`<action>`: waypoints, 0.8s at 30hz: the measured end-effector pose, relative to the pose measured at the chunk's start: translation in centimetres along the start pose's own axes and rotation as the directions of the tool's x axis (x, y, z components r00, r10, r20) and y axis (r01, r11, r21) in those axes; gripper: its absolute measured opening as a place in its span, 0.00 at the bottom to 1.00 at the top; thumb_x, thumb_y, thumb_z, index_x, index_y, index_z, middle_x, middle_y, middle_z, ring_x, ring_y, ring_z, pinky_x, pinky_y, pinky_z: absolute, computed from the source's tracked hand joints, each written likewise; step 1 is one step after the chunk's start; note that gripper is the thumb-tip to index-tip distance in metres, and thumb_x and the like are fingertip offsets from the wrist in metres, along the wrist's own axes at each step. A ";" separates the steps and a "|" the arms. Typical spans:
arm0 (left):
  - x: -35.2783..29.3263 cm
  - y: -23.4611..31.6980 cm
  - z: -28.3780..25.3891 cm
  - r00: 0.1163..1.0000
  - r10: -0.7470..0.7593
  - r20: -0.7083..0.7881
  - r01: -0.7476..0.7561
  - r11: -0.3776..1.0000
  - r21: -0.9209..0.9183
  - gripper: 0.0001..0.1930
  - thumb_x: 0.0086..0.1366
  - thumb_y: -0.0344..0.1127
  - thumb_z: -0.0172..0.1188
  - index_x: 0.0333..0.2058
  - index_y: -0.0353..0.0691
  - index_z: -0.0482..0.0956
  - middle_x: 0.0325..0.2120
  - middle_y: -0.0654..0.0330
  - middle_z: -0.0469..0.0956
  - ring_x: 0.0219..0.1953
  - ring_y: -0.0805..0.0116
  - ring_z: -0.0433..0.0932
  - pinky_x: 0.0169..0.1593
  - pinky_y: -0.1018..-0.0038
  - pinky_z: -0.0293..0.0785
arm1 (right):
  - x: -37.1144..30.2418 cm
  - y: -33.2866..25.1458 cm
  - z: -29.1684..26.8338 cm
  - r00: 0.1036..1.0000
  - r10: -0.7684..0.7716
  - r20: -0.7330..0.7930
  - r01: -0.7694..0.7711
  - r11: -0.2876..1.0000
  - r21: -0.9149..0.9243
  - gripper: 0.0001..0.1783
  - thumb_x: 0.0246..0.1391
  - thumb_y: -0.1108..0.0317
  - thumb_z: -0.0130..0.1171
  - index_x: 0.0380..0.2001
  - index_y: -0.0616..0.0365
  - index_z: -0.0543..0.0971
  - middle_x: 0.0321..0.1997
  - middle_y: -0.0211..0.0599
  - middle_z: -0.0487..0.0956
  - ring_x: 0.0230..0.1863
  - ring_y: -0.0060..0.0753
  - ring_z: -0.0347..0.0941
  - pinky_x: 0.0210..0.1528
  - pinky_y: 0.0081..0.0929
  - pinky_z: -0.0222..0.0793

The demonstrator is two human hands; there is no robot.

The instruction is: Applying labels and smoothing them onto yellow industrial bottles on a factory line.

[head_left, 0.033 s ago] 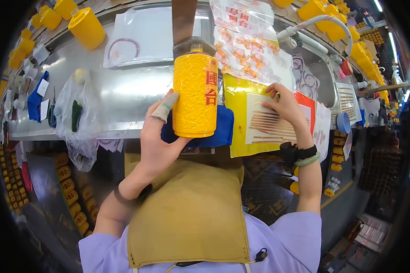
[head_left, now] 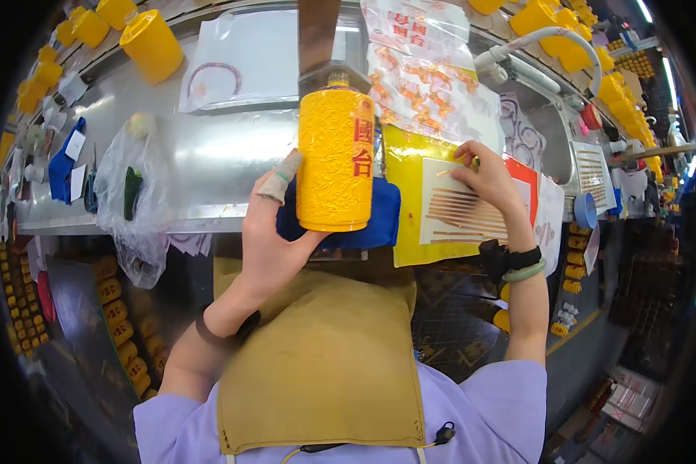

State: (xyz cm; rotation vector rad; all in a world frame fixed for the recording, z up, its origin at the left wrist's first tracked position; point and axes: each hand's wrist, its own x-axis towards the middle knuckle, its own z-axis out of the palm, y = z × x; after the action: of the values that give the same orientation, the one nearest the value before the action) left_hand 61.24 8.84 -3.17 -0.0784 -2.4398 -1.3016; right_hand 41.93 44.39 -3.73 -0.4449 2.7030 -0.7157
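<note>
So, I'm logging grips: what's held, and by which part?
Left hand: yellow bottle, by its lower left side. Right hand, at the striped sheet: can't tell.

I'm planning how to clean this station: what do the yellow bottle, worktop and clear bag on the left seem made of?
Yellow bottle: probably glazed ceramic, perhaps coated glass; its embossed surface has glossy highlights.
Worktop: likely stainless steel, smooth, grey with blurred reflections.
Clear bag: seemingly thin plastic film, see-through and crinkled.

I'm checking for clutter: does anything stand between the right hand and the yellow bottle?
Nothing visible does: between the right hand and yellow bottle, only the white strip sheet and yellow sheet lie flat.
</note>
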 end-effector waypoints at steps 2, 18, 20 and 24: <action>-0.3 -0.1 0.4 0.994 -0.101 -0.028 0.099 0.992 -0.076 0.47 0.53 0.31 0.81 0.70 0.32 0.67 0.62 0.44 0.75 0.64 0.49 0.73 0.67 0.61 0.69 | 0.2 0.1 -0.1 1.000 -0.028 -0.001 0.028 1.000 -0.005 0.16 0.54 0.67 0.72 0.45 0.57 0.82 0.38 0.43 0.81 0.43 0.43 0.80 0.47 0.36 0.74; -0.6 1.0 1.2 0.988 -0.027 -0.152 0.020 0.999 -0.045 0.40 0.49 0.29 0.81 0.63 0.33 0.78 0.63 0.45 0.76 0.64 0.50 0.75 0.62 0.62 0.75 | -7.0 -10.0 1.3 0.974 -0.045 -0.223 0.076 0.989 0.129 0.04 0.57 0.73 0.66 0.33 0.63 0.81 0.27 0.32 0.81 0.24 0.20 0.66 0.29 0.26 0.63; -0.6 0.9 1.2 0.987 -0.015 -0.161 0.009 0.999 -0.040 0.40 0.49 0.30 0.81 0.63 0.33 0.78 0.63 0.45 0.76 0.64 0.51 0.75 0.62 0.62 0.76 | -7.8 -12.4 1.6 0.969 -0.103 -0.224 0.137 0.981 0.140 0.04 0.58 0.74 0.66 0.34 0.63 0.81 0.27 0.32 0.81 0.24 0.19 0.66 0.30 0.26 0.63; -0.9 0.7 1.0 0.995 -0.077 -0.057 0.070 0.991 -0.114 0.46 0.51 0.28 0.78 0.70 0.34 0.68 0.70 0.44 0.68 0.71 0.47 0.67 0.72 0.59 0.64 | -9.3 -17.0 2.2 0.961 -0.217 -0.171 0.257 0.929 0.265 0.04 0.56 0.75 0.69 0.35 0.61 0.83 0.30 0.35 0.82 0.28 0.29 0.72 0.32 0.28 0.66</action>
State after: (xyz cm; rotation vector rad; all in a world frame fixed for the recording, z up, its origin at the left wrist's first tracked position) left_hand 61.96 10.15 -3.47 0.0216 -2.3372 -1.4509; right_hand 54.84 32.85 5.34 -0.6779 2.6352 -1.2275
